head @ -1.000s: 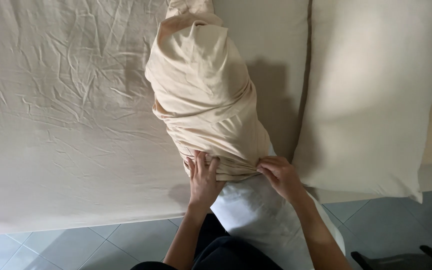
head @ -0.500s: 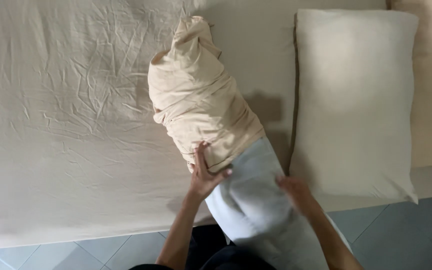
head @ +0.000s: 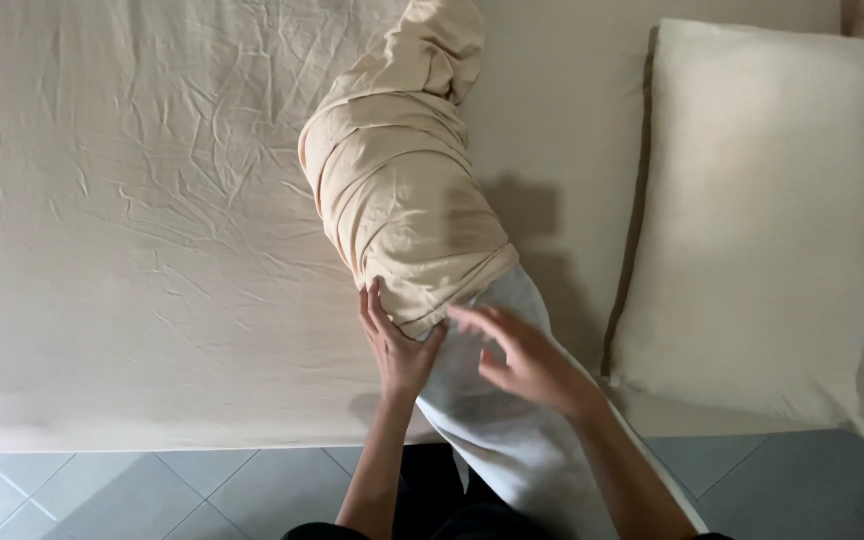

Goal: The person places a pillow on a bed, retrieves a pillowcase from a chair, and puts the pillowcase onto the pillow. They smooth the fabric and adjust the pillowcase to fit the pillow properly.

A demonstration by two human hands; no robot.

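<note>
A white pillow (head: 507, 420) stands tilted against the bed edge, its upper half inside a bunched beige pillowcase (head: 402, 190). My left hand (head: 395, 345) presses flat against the pillow's left side at the pillowcase hem, fingers on the fabric edge. Spread and blurred, my right hand (head: 522, 358) lies over the bare white part of the pillow just below the hem, holding nothing clearly.
The bed is covered with a creased cream sheet (head: 122, 210). A second cream pillow (head: 762, 220) lies flat at the right. Grey floor tiles (head: 102, 490) run along the bed's near edge, and my dark-trousered legs show at the bottom.
The pillowcase has slid further up, baring more white pillow. My right hand came off the lower pillow and rose toward the hem. The view shifted left and up.
</note>
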